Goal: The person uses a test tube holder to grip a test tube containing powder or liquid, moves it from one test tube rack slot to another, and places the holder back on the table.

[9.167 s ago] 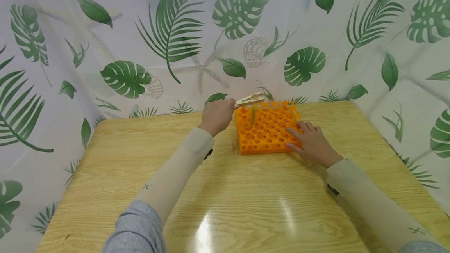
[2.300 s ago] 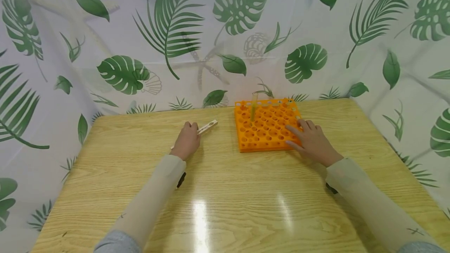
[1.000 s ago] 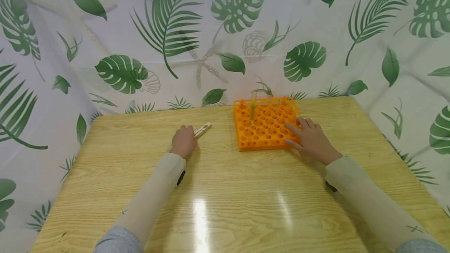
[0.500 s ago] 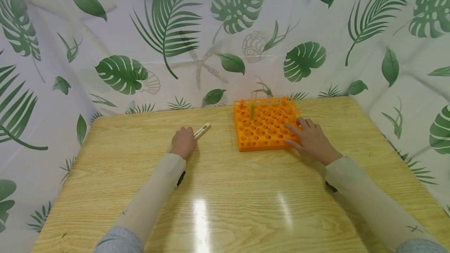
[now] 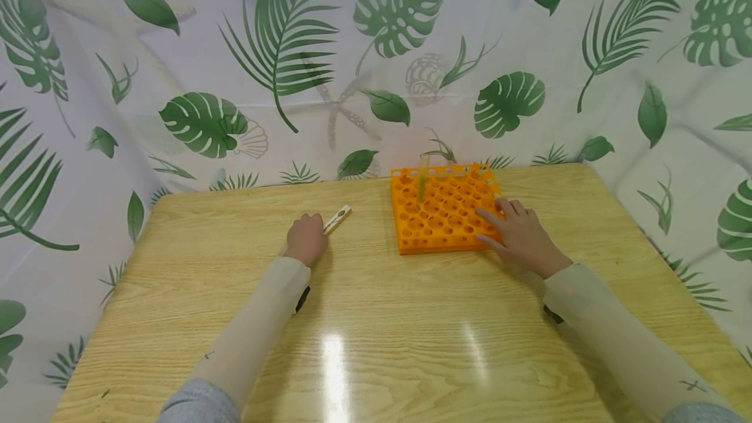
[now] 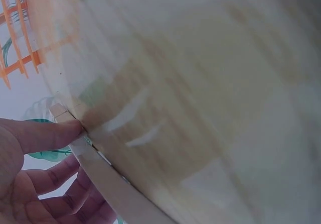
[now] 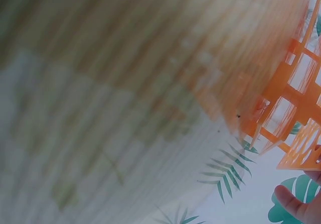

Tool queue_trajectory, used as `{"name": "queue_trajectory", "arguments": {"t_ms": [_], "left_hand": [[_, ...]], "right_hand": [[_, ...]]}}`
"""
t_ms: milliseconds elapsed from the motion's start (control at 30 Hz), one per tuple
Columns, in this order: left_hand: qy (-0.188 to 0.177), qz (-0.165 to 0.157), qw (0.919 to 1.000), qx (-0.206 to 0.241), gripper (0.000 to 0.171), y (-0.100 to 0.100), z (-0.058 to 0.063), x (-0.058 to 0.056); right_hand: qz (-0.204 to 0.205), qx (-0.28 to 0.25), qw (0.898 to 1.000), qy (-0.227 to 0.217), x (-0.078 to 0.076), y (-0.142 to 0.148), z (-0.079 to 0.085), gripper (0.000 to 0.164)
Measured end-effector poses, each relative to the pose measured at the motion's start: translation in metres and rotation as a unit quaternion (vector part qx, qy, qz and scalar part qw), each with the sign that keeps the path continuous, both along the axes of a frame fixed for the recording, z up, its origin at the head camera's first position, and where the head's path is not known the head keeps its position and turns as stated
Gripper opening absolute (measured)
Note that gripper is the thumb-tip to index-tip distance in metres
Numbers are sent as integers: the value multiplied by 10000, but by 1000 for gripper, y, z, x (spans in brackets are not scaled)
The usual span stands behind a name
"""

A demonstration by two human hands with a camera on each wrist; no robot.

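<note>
On the table to the left, my left hand point(image 5: 308, 240) grips a wooden test tube clamp point(image 5: 337, 219), whose jaw end points toward the back right. In the left wrist view the thumb lies on one side of the clamp point(image 6: 108, 179) and the fingers on the other. An orange test tube rack point(image 5: 411, 242) sits right of centre. One test tube point(image 5: 422, 178) with yellowish-green liquid stands in a hole at its back left. My right hand point(image 5: 523, 237) rests on the rack's right side, thumb and forefinger extended; the right wrist view shows only a little of this hand.
The wooden table point(image 5: 411, 318) ends at the back against a white cloth point(image 5: 329, 103) printed with green leaves. The same cloth hangs at both sides. The rack stands near the table's back edge.
Nine seconds ago the clamp was up at the test tube over the rack. Since then my left hand has brought it down left to the table; the tube stands free of it. My right hand stayed.
</note>
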State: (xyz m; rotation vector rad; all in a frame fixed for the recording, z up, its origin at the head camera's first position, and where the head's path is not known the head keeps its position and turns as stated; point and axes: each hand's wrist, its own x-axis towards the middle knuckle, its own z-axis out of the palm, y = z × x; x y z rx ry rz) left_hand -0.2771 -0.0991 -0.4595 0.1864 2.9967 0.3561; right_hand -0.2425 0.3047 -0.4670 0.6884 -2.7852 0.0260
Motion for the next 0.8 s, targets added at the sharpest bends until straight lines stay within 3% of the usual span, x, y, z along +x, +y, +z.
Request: {"name": "queue_trajectory", "arguments": {"t_ms": [300,800], "left_hand": [[-56,131,9999,58,19,0,1,0],[-49,66,9999,99,44,4,1,5]], "right_hand": [[49,-21,10000,83,1,-1,1,55],[-2,31,10000,42,0,0,0,54]]}}
